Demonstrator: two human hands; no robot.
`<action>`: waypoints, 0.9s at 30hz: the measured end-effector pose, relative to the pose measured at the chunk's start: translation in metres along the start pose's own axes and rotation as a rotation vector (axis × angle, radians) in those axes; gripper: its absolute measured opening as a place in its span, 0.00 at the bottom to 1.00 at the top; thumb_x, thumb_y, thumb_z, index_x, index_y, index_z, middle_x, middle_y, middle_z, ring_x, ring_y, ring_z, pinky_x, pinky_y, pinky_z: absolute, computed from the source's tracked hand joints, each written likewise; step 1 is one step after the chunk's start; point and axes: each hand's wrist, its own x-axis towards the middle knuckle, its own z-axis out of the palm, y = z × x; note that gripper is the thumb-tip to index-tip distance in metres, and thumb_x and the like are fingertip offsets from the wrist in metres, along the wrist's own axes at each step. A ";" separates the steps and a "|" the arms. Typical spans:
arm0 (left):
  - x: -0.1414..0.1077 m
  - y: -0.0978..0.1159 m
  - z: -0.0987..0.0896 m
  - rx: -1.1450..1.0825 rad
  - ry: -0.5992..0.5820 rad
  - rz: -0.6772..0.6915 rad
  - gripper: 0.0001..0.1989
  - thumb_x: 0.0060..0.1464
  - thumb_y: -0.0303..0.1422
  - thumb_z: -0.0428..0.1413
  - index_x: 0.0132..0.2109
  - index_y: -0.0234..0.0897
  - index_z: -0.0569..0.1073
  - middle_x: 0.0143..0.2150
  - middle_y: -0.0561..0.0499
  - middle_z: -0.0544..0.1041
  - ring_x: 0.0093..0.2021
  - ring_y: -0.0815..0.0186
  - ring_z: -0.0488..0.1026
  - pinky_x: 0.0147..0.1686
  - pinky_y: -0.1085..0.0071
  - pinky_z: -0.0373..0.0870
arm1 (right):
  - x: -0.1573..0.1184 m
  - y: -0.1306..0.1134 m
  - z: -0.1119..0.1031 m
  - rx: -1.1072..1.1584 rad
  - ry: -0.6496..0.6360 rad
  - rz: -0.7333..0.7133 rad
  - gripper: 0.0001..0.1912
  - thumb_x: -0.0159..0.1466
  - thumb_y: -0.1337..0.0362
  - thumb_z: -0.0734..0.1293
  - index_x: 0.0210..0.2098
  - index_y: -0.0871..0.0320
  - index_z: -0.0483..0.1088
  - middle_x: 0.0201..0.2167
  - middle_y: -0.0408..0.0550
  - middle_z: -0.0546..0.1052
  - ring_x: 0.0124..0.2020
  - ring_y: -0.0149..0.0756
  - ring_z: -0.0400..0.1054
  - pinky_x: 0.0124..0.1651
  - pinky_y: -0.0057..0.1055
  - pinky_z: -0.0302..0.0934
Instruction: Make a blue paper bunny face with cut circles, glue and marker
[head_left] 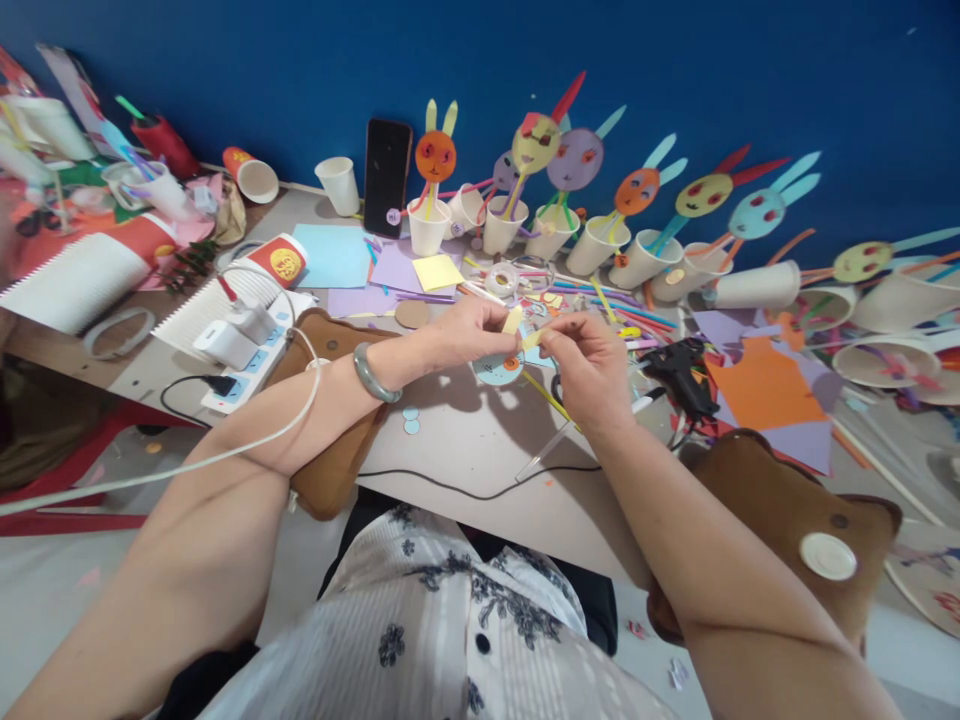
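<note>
While the left hand and right hand pinch yellow paper, I'd favour a light, crease-sparing grip.

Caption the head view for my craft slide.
Left hand and right hand hold yellow paper near a blue disc; eared paper faces stand behind.

A craft workspace, with a glue gun, coloured paper and paper rabbits.

Head-worn view, down over hands
</note>
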 end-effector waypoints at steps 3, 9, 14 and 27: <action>0.000 0.000 0.000 0.001 0.000 0.006 0.05 0.51 0.21 0.58 0.29 0.31 0.76 0.26 0.54 0.77 0.27 0.74 0.71 0.29 0.77 0.66 | 0.000 0.000 0.000 -0.002 0.010 -0.007 0.03 0.59 0.65 0.69 0.29 0.54 0.70 0.26 0.40 0.73 0.28 0.32 0.67 0.36 0.32 0.65; 0.001 -0.003 -0.002 0.015 0.014 0.026 0.04 0.54 0.25 0.60 0.31 0.31 0.76 0.27 0.53 0.77 0.27 0.74 0.72 0.29 0.76 0.66 | 0.000 0.005 0.000 0.022 -0.040 0.043 0.05 0.59 0.61 0.71 0.30 0.54 0.72 0.26 0.40 0.74 0.29 0.32 0.67 0.38 0.34 0.65; 0.002 -0.004 -0.003 0.043 0.008 0.044 0.04 0.55 0.27 0.60 0.32 0.31 0.77 0.27 0.53 0.77 0.28 0.73 0.72 0.31 0.76 0.67 | -0.002 0.011 0.002 0.039 -0.079 0.083 0.06 0.58 0.61 0.72 0.30 0.55 0.72 0.27 0.40 0.75 0.29 0.32 0.67 0.36 0.33 0.64; 0.002 -0.007 -0.002 0.076 -0.028 0.076 0.04 0.53 0.27 0.59 0.31 0.31 0.76 0.27 0.53 0.76 0.28 0.74 0.69 0.30 0.75 0.64 | -0.004 0.002 0.005 -0.044 -0.068 0.022 0.07 0.58 0.61 0.70 0.26 0.54 0.70 0.25 0.40 0.74 0.29 0.32 0.68 0.38 0.34 0.66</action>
